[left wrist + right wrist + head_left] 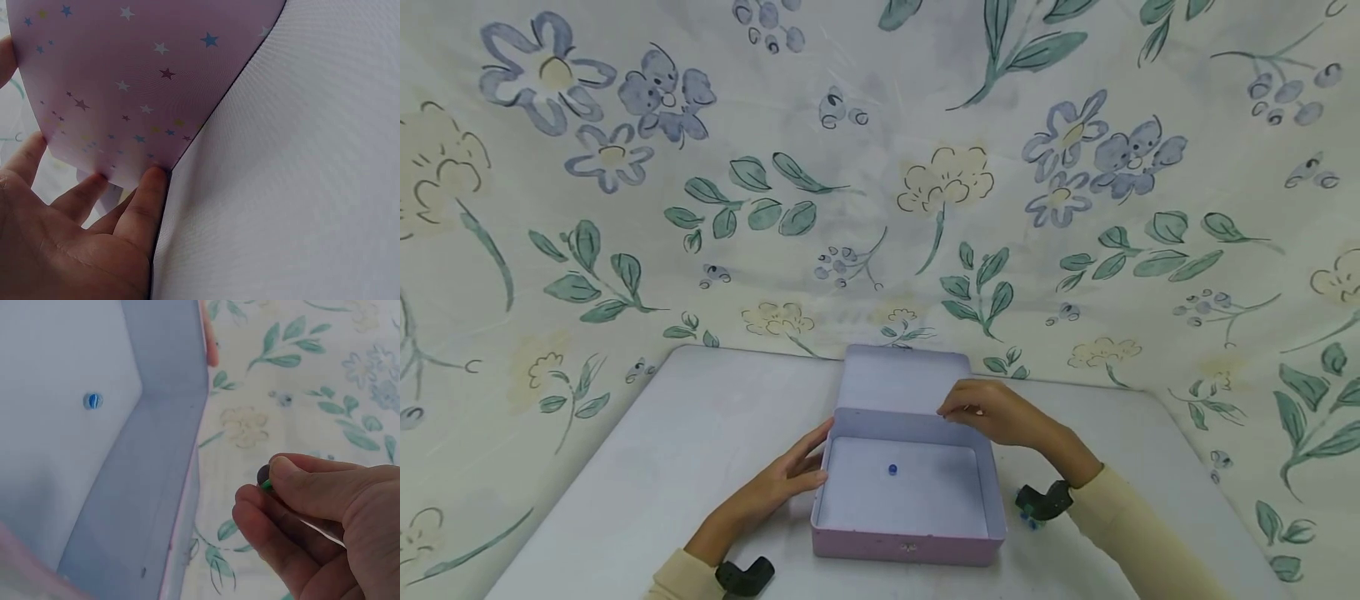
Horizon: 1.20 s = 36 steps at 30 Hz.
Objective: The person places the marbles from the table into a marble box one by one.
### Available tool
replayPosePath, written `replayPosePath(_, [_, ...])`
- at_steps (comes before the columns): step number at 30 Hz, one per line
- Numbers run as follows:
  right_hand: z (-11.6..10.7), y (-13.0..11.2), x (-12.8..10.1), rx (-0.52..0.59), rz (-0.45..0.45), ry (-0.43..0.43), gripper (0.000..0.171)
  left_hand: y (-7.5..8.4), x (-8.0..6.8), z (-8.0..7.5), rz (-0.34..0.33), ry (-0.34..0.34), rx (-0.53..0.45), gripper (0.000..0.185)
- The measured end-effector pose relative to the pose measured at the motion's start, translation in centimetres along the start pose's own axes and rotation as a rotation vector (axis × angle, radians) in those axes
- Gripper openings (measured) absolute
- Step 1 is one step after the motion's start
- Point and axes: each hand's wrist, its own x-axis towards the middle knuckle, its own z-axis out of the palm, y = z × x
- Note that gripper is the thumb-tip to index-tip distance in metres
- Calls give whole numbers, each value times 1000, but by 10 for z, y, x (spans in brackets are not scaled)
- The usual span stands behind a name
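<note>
An open pink tin box (907, 546) with small stars on its side (137, 75) sits on the white table, its lid (902, 379) standing up at the back. A small blue marble (892, 470) lies alone on the box floor (92, 400). My left hand (793, 477) rests against the box's left outer wall, its straight fingers (145, 200) pressing the wall near the table. My right hand (981, 412) hovers over the back right rim. It pinches a small dark marble with a green streak (263, 475) between thumb and fingers (250, 515), outside the box wall (162, 425).
The white table (647, 467) stretches left and right of the box. A floral cloth (880, 167) hangs behind and around it. Black wrist mounts (1043, 500) sit on both sleeves.
</note>
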Motion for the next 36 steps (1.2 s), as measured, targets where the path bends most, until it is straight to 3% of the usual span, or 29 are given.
replayPosePath(10, [22, -4, 34, 49, -3, -103, 16, 1, 2, 0, 1, -6, 6, 74])
replayPosePath(18, [47, -7, 57, 9, 33, -185, 14, 1, 2, 0, -5, 0, 16, 74])
replayPosePath(28, [86, -3, 72, -85, -27, -223, 14, -1, 2, -2, 19, -30, 5, 73])
replayPosePath(36, [104, 0, 71, -107, 25, -243, 13, -1, 1, -1, 9, -21, 6, 73])
